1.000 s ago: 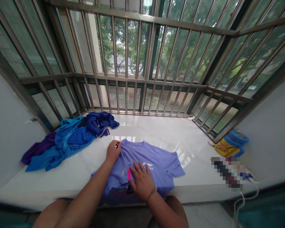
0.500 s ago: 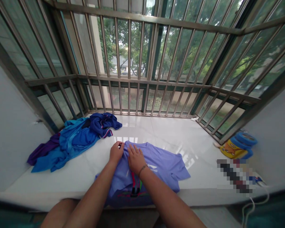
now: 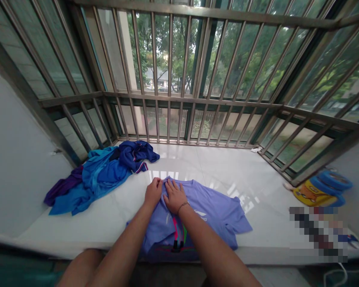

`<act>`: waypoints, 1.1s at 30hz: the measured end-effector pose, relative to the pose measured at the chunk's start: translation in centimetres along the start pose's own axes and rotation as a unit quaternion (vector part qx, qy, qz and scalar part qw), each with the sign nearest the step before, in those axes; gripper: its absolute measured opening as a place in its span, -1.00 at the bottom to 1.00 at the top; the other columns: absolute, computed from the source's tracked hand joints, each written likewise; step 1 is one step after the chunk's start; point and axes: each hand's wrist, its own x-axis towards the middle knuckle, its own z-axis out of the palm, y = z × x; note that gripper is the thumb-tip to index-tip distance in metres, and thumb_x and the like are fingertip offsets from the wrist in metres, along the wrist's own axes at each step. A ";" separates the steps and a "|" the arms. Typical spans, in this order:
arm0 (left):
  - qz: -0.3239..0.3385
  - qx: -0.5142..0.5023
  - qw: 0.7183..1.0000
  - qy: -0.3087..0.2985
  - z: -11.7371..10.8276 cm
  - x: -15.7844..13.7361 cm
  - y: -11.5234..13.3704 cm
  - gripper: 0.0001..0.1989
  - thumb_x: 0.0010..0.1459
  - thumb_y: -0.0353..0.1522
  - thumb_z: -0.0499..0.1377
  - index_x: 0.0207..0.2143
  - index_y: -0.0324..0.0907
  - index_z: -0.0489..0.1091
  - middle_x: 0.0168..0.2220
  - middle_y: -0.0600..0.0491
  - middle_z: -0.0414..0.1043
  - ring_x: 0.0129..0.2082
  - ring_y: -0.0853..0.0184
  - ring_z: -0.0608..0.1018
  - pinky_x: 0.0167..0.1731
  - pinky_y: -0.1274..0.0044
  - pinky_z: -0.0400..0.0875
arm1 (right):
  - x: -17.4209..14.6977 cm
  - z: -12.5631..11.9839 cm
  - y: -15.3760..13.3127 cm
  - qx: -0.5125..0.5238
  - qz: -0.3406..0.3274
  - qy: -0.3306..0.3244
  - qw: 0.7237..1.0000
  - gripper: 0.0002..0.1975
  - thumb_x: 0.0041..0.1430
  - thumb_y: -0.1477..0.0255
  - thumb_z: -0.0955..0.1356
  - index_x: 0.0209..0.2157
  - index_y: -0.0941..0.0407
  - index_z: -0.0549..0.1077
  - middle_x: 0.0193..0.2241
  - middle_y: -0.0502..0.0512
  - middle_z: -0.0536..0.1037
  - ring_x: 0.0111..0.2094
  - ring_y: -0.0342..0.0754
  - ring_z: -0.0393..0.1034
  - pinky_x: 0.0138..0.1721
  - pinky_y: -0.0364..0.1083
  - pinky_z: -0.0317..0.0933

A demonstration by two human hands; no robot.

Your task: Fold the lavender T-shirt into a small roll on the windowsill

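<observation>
Compared with a second ago, the right hand has moved from the chest lettering up to the collar area of the lavender T-shirt, right beside the left hand, which has stayed at the shirt's upper left corner. The view has turned a little, so the shirt, the sill and the barred window all sit differently in the frame.

The left thumb and fingertips are drawn together, clamped on the edge of the shirt. The right fingers lie flat on the cloth, slightly apart, with a thin bracelet at the wrist.

The shirt lies in the lower centre of the frame, neckline towards the window; its long axis runs from there down to the sill's front edge. One sleeve points to the lower right. Below the right wrist a pink, green and black patch shows; whether it is printed or separate, I cannot tell.

A heap of blue and purple clothes fills the left of the sill. At the right edge stands a blue-and-yellow jug with its contents hidden. Pixelated items and a white cable are near it.
</observation>
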 end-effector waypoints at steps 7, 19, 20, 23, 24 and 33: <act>0.090 0.072 0.990 -0.075 0.2 -0.4 1.2 -0.78 0.46 -0.22 0.12 -0.01 -0.07 0.51 -0.02 -0.01 0.70 0.01 0.17 0.68 0.13 0.36 0.40 | 0.3 -0.2 -0.2 0.017 0.003 -0.002 1.000 -0.29 0.53 0.16 0.17 0.56 0.17 0.10 0.56 0.25 0.08 0.60 0.19 -0.20 0.54 0.35 -0.34; 0.105 0.163 0.974 -0.117 0.6 -0.3 1.8 -0.52 0.57 -0.22 -0.13 0.18 -0.01 0.56 0.30 0.00 0.55 0.32 0.21 0.51 0.28 0.27 0.31 | -9.2 -2.7 -4.7 -0.069 0.105 0.000 0.992 -0.56 0.45 0.25 0.36 0.25 0.14 0.44 0.07 0.35 0.60 0.09 0.28 0.51 0.12 0.19 0.37; 0.105 0.168 0.973 -0.120 0.7 -0.4 1.9 -0.52 0.57 -0.21 -0.13 0.19 0.00 0.56 0.33 0.01 0.52 0.34 0.21 0.50 0.29 0.26 0.30 | -10.2 -2.4 -5.2 -0.067 0.110 -0.018 0.992 -0.50 0.44 0.27 0.39 0.30 0.14 0.39 0.08 0.36 0.59 0.10 0.28 0.52 0.11 0.17 0.39; 0.108 0.181 0.968 -0.134 0.6 -0.4 2.2 -0.51 0.56 -0.18 -0.12 0.24 0.03 0.53 0.39 0.03 0.45 0.38 0.18 0.45 0.32 0.22 0.28 | -12.0 -1.9 -6.3 -0.050 0.106 -0.062 0.991 -0.55 0.47 0.44 0.33 0.33 0.12 0.35 0.06 0.33 0.63 0.09 0.21 0.56 0.07 0.09 0.43; 0.109 0.185 0.966 -0.141 0.5 -0.4 2.3 -0.51 0.55 -0.17 -0.11 0.27 0.04 0.52 0.41 0.04 0.42 0.39 0.17 0.44 0.32 0.21 0.28 | -12.2 -1.9 -6.6 -0.045 0.108 -0.072 0.991 -0.58 0.49 0.50 0.28 0.31 0.12 0.37 0.05 0.31 0.64 0.08 0.19 0.58 0.06 0.07 0.44; 0.111 0.202 0.952 -0.202 -0.6 0.8 1.8 -0.43 0.53 -0.22 -0.20 0.35 0.11 0.46 0.45 0.11 0.36 0.43 0.19 0.39 0.32 0.20 0.31 | -14.6 -2.0 -7.4 -0.017 0.108 -0.119 0.987 -0.54 0.43 0.69 0.17 0.20 0.10 0.44 -0.03 0.29 0.70 0.02 0.16 0.66 -0.05 0.01 0.49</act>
